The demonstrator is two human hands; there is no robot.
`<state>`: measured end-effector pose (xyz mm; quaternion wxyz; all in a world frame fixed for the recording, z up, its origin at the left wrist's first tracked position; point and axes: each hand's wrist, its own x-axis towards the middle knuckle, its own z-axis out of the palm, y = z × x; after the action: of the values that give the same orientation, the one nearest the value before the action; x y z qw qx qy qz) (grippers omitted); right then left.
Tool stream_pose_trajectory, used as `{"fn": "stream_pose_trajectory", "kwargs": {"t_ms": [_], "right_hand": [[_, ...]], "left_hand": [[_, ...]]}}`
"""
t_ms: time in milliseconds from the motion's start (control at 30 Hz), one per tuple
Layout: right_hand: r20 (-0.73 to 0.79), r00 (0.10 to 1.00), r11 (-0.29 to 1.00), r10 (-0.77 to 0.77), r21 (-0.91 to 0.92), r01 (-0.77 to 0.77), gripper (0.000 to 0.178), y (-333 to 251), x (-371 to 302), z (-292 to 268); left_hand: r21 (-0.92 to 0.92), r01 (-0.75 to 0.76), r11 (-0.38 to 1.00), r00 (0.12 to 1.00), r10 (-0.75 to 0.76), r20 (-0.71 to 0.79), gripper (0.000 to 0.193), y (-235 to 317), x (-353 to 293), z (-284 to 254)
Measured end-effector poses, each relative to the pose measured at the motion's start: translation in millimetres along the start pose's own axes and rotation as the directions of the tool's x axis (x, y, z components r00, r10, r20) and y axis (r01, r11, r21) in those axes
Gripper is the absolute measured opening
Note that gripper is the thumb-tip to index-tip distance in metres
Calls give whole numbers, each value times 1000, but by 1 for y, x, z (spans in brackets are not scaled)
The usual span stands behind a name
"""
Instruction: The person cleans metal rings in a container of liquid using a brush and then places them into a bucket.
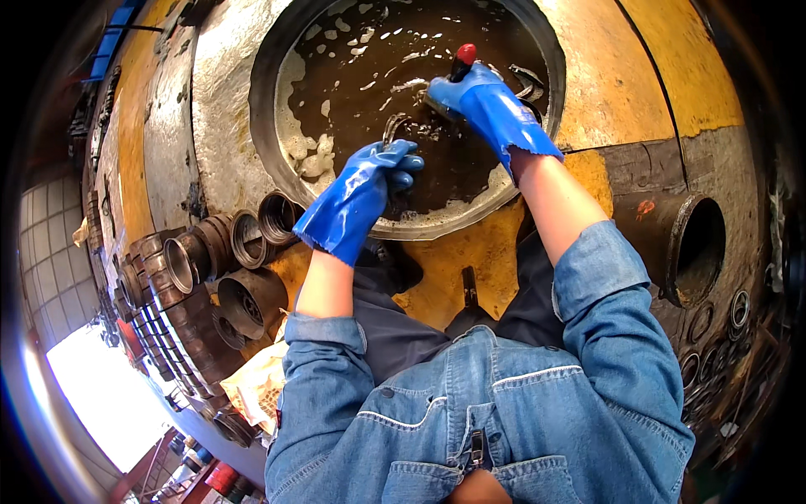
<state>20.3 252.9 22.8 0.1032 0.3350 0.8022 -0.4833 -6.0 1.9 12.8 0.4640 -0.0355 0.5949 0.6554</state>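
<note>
My left hand, in a long blue rubber glove, is closed round some thin curved metal pieces like rings, which stick up past the fingers above dark water. In my right hand, also gloved in blue, is a tool with a red-tipped black handle. Its working end is low beside the glove, blurred and partly hidden. Both hands are over a round black tub of brown water with foam along its edge. Farther right, more curved metal pieces lie at the tub's inner side.
Several dark metal cylinders and rings stand left of the tub, beside a stacked row of ribbed parts. A large rusty pipe lies on the right, with more rings near it. Worn yellow-and-grey metal plates surround the tub.
</note>
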Motion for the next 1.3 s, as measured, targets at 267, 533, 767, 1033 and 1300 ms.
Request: {"fn": "stream_pose_trajectory", "kwargs": {"t_ms": [267,533,767,1033,1300], "right_hand": [[-234,968,963,-89,228,143,45,-8,-43,-27],[19,977,944,-211,265,198,39,-4,-13,5],[334,912,968,-239,3,253,29,-36,-10,46],[240,945,956,-225,243,166,38,-18,2,36],[221,963,988,-155,61,145,39,-20,1,44]], "left_hand": [[0,-276,961,961,276,-5,38,-22,23,11],[-25,-117,993,993,116,-27,38,-19,23,-28],[170,-252,953,952,275,-131,35,-14,-1,-25],[49,-219,974,959,225,-170,34,-15,2,-22],[103,-197,975,963,212,-166,32,-16,-3,-23]]}}
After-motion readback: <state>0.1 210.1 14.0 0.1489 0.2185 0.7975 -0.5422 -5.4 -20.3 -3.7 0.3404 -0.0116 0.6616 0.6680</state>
